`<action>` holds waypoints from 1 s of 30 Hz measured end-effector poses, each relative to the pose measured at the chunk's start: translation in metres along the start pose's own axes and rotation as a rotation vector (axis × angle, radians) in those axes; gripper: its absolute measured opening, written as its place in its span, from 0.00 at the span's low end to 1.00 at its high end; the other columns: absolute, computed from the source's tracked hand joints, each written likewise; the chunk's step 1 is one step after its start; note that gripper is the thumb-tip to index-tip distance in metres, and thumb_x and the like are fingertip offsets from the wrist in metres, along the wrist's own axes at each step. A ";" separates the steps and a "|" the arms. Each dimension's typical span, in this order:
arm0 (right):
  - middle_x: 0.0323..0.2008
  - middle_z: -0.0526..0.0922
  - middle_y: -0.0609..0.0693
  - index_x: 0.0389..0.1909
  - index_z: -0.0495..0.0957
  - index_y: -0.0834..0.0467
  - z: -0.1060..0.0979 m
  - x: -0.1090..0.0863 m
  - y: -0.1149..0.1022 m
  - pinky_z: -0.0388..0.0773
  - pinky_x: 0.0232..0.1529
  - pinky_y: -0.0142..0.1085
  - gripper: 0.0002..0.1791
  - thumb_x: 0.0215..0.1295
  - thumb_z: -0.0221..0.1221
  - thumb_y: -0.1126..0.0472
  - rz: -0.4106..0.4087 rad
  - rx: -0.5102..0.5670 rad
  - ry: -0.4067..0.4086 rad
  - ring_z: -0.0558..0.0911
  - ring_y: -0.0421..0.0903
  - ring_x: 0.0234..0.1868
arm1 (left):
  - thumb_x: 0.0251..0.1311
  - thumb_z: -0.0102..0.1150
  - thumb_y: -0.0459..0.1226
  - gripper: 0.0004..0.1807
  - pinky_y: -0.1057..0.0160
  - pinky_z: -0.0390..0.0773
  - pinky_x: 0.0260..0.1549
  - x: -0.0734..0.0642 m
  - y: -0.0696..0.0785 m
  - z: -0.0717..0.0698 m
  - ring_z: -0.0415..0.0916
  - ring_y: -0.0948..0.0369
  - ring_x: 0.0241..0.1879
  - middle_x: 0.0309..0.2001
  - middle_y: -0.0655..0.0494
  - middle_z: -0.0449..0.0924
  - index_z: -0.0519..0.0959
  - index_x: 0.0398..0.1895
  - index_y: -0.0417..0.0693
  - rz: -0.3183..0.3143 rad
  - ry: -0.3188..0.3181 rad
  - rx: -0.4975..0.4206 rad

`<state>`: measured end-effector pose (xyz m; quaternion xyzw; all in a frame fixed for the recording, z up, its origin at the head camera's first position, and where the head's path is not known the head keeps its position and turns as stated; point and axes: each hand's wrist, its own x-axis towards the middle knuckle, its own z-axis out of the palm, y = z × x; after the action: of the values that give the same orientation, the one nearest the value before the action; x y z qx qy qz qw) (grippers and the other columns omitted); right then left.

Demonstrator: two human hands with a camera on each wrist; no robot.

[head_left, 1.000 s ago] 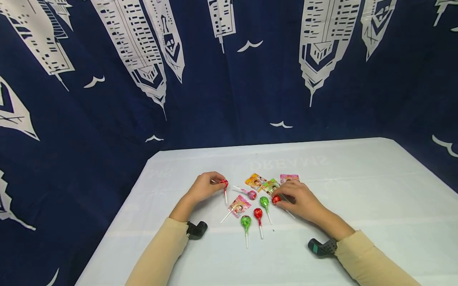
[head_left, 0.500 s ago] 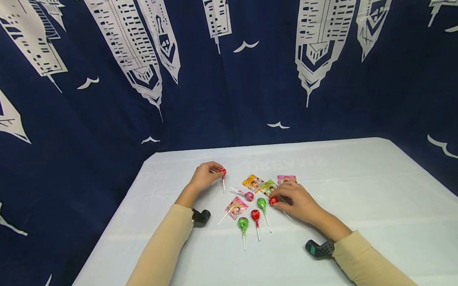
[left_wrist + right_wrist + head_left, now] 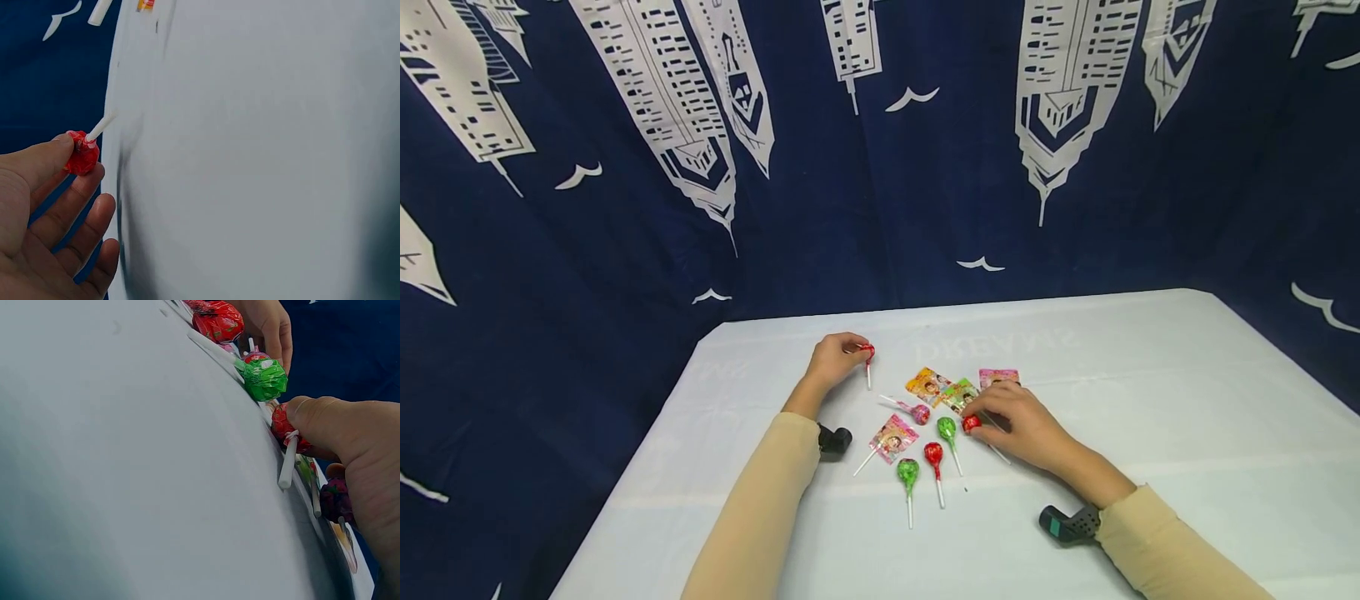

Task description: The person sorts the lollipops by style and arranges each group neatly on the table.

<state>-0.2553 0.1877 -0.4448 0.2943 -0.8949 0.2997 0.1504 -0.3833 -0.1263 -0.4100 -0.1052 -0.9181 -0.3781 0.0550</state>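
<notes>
Thumb and fingertips of my left hand (image 3: 837, 360) pinch a red lollipop (image 3: 868, 352), its white stick pointing down toward the table in the head view. In the left wrist view that lollipop (image 3: 83, 155) sits between thumb and forefinger, the other fingers spread loosely. My right hand (image 3: 1026, 425) pinches another red lollipop (image 3: 972, 423) by its wrapped head, low over the table. Beside it lie a green lollipop (image 3: 947, 428), a red one (image 3: 933, 453) and a second green one (image 3: 907, 471). Under the right palm, a dark purple lollipop (image 3: 336, 500) shows in the right wrist view.
A pink lollipop (image 3: 920, 413) lies between the hands. Flat candy packets rest around it: orange (image 3: 927, 384), green (image 3: 958, 395), pink (image 3: 893, 437) and a pink one (image 3: 997, 377) partly behind the right hand. The white table (image 3: 1150, 375) meets a dark blue printed curtain (image 3: 880, 208).
My left hand has moved away from me toward the table's far edge, carrying its red lollipop. The right hand keeps its pinch in about the same spot; the head view has shifted slightly.
</notes>
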 end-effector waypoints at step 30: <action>0.44 0.87 0.41 0.43 0.86 0.48 -0.001 -0.001 -0.002 0.69 0.64 0.55 0.13 0.55 0.72 0.59 -0.035 -0.016 0.015 0.78 0.53 0.59 | 0.60 0.69 0.42 0.14 0.54 0.77 0.52 0.005 -0.005 0.016 0.80 0.53 0.48 0.45 0.50 0.87 0.86 0.46 0.46 -0.084 0.043 -0.019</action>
<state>-0.2532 0.1874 -0.4439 0.3065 -0.8908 0.2920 0.1649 -0.3893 -0.1179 -0.4234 -0.0589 -0.9168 -0.3907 0.0580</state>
